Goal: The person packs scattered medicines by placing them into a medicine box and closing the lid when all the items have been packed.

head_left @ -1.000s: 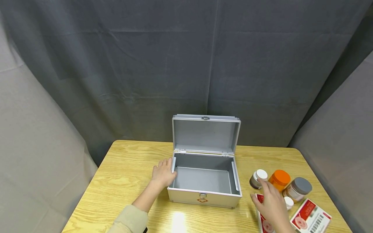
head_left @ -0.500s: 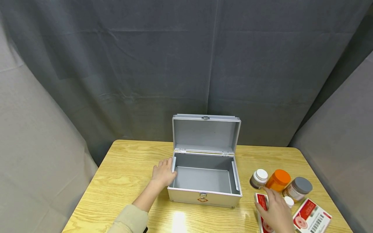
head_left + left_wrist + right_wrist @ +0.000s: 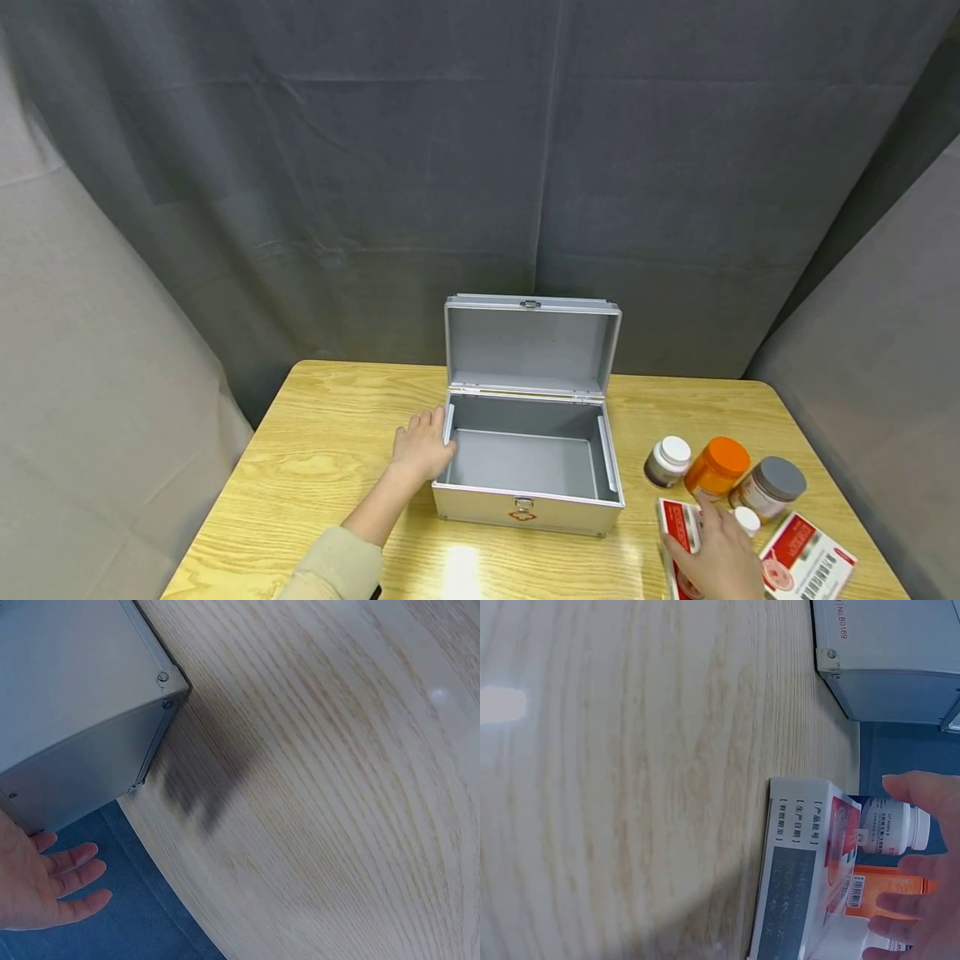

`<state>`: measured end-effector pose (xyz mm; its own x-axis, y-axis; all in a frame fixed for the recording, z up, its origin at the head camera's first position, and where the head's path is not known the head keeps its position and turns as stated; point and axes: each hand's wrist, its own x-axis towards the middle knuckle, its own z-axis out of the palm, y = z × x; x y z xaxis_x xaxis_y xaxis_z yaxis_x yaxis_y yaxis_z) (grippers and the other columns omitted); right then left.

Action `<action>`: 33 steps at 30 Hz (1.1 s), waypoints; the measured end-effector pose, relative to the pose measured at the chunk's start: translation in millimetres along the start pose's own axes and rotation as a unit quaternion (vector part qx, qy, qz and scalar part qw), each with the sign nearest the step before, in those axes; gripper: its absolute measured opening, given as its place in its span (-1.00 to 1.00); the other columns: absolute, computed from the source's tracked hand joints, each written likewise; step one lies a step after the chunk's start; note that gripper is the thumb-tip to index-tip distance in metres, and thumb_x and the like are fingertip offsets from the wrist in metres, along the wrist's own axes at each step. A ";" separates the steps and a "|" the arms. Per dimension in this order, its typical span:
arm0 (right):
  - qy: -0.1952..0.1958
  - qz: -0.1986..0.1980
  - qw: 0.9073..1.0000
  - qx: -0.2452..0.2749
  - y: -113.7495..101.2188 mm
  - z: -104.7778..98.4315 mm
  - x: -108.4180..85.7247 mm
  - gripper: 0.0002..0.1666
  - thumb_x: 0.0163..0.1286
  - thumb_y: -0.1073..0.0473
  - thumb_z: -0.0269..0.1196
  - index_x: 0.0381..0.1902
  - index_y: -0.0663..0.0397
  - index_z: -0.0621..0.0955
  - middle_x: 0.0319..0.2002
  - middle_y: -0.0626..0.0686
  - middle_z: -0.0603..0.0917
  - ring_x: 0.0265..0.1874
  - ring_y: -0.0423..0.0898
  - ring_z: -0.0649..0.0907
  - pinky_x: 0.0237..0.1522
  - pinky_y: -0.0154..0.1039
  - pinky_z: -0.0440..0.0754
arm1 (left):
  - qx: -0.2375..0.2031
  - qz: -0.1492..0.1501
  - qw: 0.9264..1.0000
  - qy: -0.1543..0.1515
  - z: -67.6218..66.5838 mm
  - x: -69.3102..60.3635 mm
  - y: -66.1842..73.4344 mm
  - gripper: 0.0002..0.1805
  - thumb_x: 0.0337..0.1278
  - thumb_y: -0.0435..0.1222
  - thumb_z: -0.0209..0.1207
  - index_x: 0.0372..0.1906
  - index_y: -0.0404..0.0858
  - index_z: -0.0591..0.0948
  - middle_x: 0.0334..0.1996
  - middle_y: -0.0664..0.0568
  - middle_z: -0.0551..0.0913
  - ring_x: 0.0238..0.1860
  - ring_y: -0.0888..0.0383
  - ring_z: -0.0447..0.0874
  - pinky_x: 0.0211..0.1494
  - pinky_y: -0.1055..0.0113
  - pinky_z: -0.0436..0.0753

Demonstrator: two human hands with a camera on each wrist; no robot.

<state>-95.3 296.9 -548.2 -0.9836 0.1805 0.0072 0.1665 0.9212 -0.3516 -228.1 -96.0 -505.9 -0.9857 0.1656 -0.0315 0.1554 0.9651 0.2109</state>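
Note:
A silver first-aid case (image 3: 487,507) with a red cross emblem stands on the table with its lid raised and nothing inside. My left hand (image 3: 422,447) rests on its left rim; in the left wrist view the fingers (image 3: 79,881) are extended and spread beside the side wall. My right hand (image 3: 718,552), thumb and fingers apart, hovers over a red-and-white medicine box (image 3: 675,529) and a small white-capped bottle (image 3: 747,521). In the right wrist view, that medicine box (image 3: 799,862) lies past the fingertips, with a white vitamin B bottle (image 3: 887,826) behind it.
Behind the right hand stand a white-capped dark bottle (image 3: 667,461), an orange bottle (image 3: 717,467) and a grey-lidded jar (image 3: 767,489). Another red-and-white medicine box (image 3: 810,558) lies right of the hand. Grey curtains (image 3: 375,183) surround the wooden table (image 3: 337,433).
My right hand has moved slightly right and down, from beside the white-capped dark bottle to over the left medicine box. The left hand has kept its place on the case.

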 end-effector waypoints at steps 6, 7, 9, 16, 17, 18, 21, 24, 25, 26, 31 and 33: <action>0.000 0.028 1.000 -0.001 0.2 3.6 -1.3 0.10 0.00 -0.27 0.28 0.29 0.28 0.13 0.02 0.53 0.28 -0.06 0.49 0.35 -0.07 0.36 0.31 | -0.003 0.000 1.000 -0.002 -2.1 -1.5 0.6 -0.33 0.09 -0.05 0.02 0.28 -0.27 0.21 0.10 -0.21 0.41 0.13 -0.15 0.34 0.03 -0.08 0.38; -0.004 0.035 0.999 -0.002 0.0 3.9 -1.0 0.10 0.00 -0.29 0.27 0.28 0.28 0.13 0.02 0.54 0.27 -0.07 0.50 0.35 -0.08 0.36 0.32 | -0.004 0.000 1.000 -0.002 -2.5 -1.7 0.7 -0.33 0.09 -0.05 0.02 0.28 -0.27 0.21 0.10 -0.21 0.41 0.13 -0.15 0.33 0.03 -0.08 0.38; -0.013 0.045 0.999 -0.001 0.0 4.6 -0.7 0.11 0.00 -0.31 0.26 0.27 0.29 0.13 0.01 0.55 0.26 -0.07 0.52 0.35 -0.10 0.36 0.32 | -0.007 0.001 1.000 -0.002 -2.7 -1.9 0.7 -0.33 0.09 -0.05 0.01 0.28 -0.27 0.21 0.11 -0.21 0.41 0.14 -0.15 0.33 0.04 -0.09 0.38; -0.048 0.085 0.995 0.005 3.1 10.8 -1.1 0.20 -0.05 -0.44 0.21 0.26 0.32 0.10 0.08 0.53 0.18 0.05 0.51 0.22 -0.05 0.40 0.28 | -0.012 0.003 1.000 -0.005 -0.9 -1.5 -0.2 -0.32 0.09 -0.05 0.01 0.29 -0.26 0.20 0.11 -0.21 0.40 0.14 -0.15 0.33 0.04 -0.09 0.38; -0.051 0.091 0.995 0.008 3.2 11.6 -1.1 0.21 -0.05 -0.45 0.20 0.26 0.30 0.09 0.09 0.52 0.16 0.06 0.51 0.20 -0.05 0.41 0.27 | -0.011 0.003 1.000 -0.005 -0.9 -1.4 -0.3 -0.32 0.09 -0.05 0.01 0.29 -0.26 0.20 0.11 -0.20 0.40 0.14 -0.15 0.33 0.03 -0.09 0.38; -0.052 0.097 0.994 0.010 3.2 12.4 -1.0 0.22 -0.07 -0.46 0.20 0.26 0.29 0.08 0.10 0.52 0.14 0.07 0.50 0.19 -0.05 0.41 0.26 | -0.011 0.002 1.000 -0.005 -1.2 -1.3 -0.3 -0.32 0.09 -0.05 0.00 0.29 -0.26 0.20 0.11 -0.20 0.41 0.13 -0.15 0.34 0.03 -0.09 0.38; -0.046 0.113 0.992 0.011 1.6 13.8 -1.5 0.22 -0.10 -0.49 0.20 0.25 0.27 0.10 0.09 0.51 0.14 0.05 0.48 0.22 -0.07 0.40 0.28 | -0.010 0.001 1.000 -0.004 -1.6 -0.7 -0.1 -0.32 0.08 -0.05 0.00 0.29 -0.26 0.20 0.10 -0.19 0.41 0.12 -0.14 0.35 0.02 -0.07 0.38; -0.039 0.128 0.991 0.009 0.6 16.1 -2.0 0.23 -0.14 -0.52 0.20 0.22 0.26 0.14 0.06 0.52 0.18 0.02 0.46 0.26 -0.09 0.40 0.31 | -0.005 0.001 1.000 -0.003 -0.7 0.1 -0.6 -0.32 0.08 -0.04 0.00 0.28 -0.26 0.21 0.09 -0.19 0.42 0.10 -0.13 0.36 0.00 -0.07 0.39; -0.037 0.134 0.990 0.008 0.2 17.3 -2.0 0.25 -0.17 -0.54 0.20 0.21 0.27 0.15 0.05 0.52 0.19 0.01 0.46 0.27 -0.09 0.39 0.31 | -0.004 0.001 1.000 -0.003 -0.2 0.4 -0.8 -0.33 0.08 -0.04 0.00 0.28 -0.26 0.21 0.09 -0.18 0.42 0.10 -0.13 0.36 0.00 -0.07 0.39; -0.035 0.140 0.989 0.010 0.3 18.7 -1.9 0.26 -0.19 -0.55 0.20 0.21 0.27 0.16 0.05 0.52 0.19 0.01 0.46 0.27 -0.08 0.40 0.30 | -0.002 0.002 1.000 -0.003 0.3 0.7 -1.0 -0.33 0.08 -0.04 0.00 0.27 -0.26 0.21 0.08 -0.18 0.42 0.10 -0.13 0.36 0.00 -0.07 0.39; -0.027 0.160 0.986 0.028 2.4 26.6 -1.8 0.35 -0.29 -0.60 0.21 0.20 0.30 0.17 0.06 0.50 0.15 0.00 0.47 0.26 -0.02 0.38 0.26 | -0.003 0.004 1.000 -0.002 1.6 0.6 -1.7 -0.34 0.07 -0.04 0.01 0.26 -0.27 0.23 0.09 -0.19 0.42 0.10 -0.14 0.36 0.01 -0.08 0.39; -0.024 0.163 0.986 0.031 3.1 28.6 -1.9 0.37 -0.31 -0.61 0.20 0.19 0.33 0.16 0.07 0.49 0.13 0.00 0.47 0.26 0.00 0.37 0.26 | -0.004 0.005 1.000 -0.001 1.7 0.4 -1.7 -0.34 0.08 -0.04 0.01 0.25 -0.27 0.23 0.09 -0.19 0.42 0.11 -0.14 0.36 0.01 -0.09 0.39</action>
<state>-94.9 289.5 -576.1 -0.8812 0.4453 -0.1589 0.4707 0.7940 -0.3848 -228.6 -97.2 -507.9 -0.9840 0.1754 -0.0311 0.1645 0.9618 0.2190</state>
